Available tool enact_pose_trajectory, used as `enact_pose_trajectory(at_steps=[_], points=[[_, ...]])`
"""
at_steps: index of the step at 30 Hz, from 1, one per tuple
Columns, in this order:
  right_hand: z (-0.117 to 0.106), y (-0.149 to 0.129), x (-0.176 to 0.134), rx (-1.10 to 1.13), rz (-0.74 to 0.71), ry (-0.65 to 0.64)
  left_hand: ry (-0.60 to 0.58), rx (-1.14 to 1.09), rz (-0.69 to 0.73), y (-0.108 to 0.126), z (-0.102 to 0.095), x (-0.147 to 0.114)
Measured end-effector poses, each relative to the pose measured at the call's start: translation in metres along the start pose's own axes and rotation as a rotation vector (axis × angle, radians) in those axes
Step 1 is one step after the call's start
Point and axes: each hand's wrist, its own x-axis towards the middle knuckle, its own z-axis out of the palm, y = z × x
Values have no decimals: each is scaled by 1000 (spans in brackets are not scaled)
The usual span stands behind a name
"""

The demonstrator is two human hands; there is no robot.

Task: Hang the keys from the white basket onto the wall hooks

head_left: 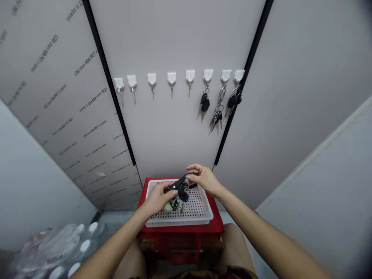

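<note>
Over a white perforated basket (197,209), my left hand (159,197) pinches one end of a black strap (180,181) that carries a small bright stud. My right hand (205,179) grips the strap's other end between thumb and fingers, so it stretches slantwise between both hands. Just beneath it, black keys (183,193) lie or hang, and I cannot tell whether they are joined to the strap. A pale green item (167,207) sits in the basket near my left fingers, with small metal pieces beside it.
The basket stands on a red surface (215,221) before my knees. On the wall is a row of several white hooks (171,77). Bunches of keys (205,101) hang from the three rightmost ones. Capped plastic bottles (84,246) stand on the floor at left.
</note>
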Motion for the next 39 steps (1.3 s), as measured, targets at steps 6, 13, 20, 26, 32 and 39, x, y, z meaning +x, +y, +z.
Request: enact_pose_trajectory(at_steps=[6,13,20,26,32,39], points=[[5,-19,6,124,-188,154,121,9,17,17,12,8],[3,-64,27,149,-298,252,227,-9,158,54,13,38],[-15,-106,36,41,-304,217,241,-39,268,94,0,63],[-16,-133,53,16,-478,414,263,-163,281,123,-13,83],[-15,-166,91,6,-657,580,349,-333,314,161,-22,112],[-25,-163,111,16,-464,562,388,-283,178,157,-18,132]])
